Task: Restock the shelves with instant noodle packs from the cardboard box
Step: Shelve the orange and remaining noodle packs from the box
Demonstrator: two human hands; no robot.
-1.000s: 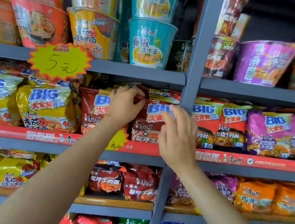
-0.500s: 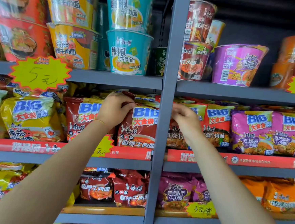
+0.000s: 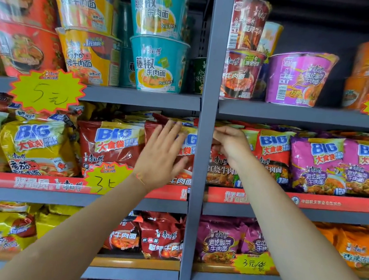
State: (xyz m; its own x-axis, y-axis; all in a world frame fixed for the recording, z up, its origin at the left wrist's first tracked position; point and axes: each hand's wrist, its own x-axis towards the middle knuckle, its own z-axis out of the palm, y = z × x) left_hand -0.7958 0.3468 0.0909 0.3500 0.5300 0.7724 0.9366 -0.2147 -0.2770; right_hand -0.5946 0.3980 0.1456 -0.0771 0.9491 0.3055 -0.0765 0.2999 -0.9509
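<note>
Right now both hands work on the middle shelf (image 3: 130, 203), either side of the grey upright post (image 3: 206, 141). The left hand (image 3: 162, 158) lies flat, fingers straight and spread, against the face of a dark red noodle pack (image 3: 183, 173) that stands at the right end of the left bay, touching the post. The right hand (image 3: 231, 147) has its fingers curled at the top edge of a red braised-beef pack (image 3: 218, 171) just right of the post; it looks like a pinch on the top seam, though the fingertips are partly hidden, so I cannot be sure how firm that hold is. The cardboard box is not in view.

Several things could go wrong from here. The packs stand upright and crowded behind the low red shelf strip (image 3: 43, 183), with more lying loose on top of the row. If the left hand pushes too hard, the dark red pack could buckle, crush its noodles, or shove the packs behind it out of line. If it lets go before the pack sits behind the strip, the pack may tip forward and drop to the shelves below. On the right, a pull on the thin seam could slip or tear it, and dragging that pack might bring the loose ones above down with it. The yellow price tag (image 3: 107, 178) near the left wrist could be knocked off by the forearm.
</note>
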